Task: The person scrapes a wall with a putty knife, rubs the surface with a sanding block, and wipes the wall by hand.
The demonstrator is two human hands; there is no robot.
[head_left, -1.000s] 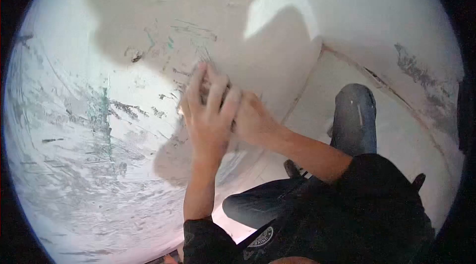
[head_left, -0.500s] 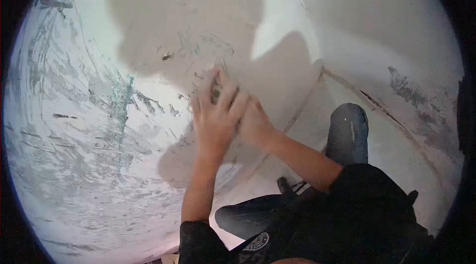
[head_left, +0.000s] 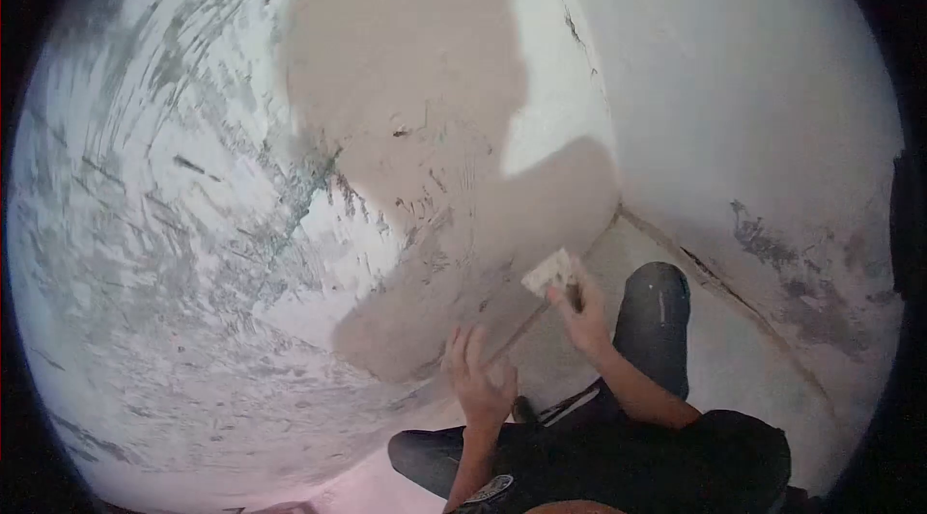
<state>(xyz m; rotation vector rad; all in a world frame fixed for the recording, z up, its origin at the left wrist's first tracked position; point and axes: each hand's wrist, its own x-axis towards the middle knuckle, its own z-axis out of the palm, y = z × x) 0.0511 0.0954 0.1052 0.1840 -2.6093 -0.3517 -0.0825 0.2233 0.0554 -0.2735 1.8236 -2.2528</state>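
Observation:
My right hand [head_left: 582, 316] pinches a small whitish flat piece [head_left: 549, 273] with uneven edges between thumb and fingers, held up near the corner where the walls meet the floor. What material the piece is, I cannot tell. To its left and lower, my left hand [head_left: 480, 381] has its fingers stretched and slightly apart, with nothing in them. Both hands are in front of a white wall [head_left: 222, 224] covered with grey smears, scratches and greenish marks. My shadow [head_left: 406, 41] falls across this wall.
A plainer side wall [head_left: 734, 60] rises on the right, with a cracked brown seam [head_left: 710, 268] along its foot and a dark scuffed patch [head_left: 772, 244]. My bent knee [head_left: 657, 321] is close beside my right forearm. Pale floor [head_left: 734, 360] lies around my legs.
My hands were together against the wall; they have separated and come down towards my body. The whitish piece now shows in my right hand. The view has shifted and turned somewhat.

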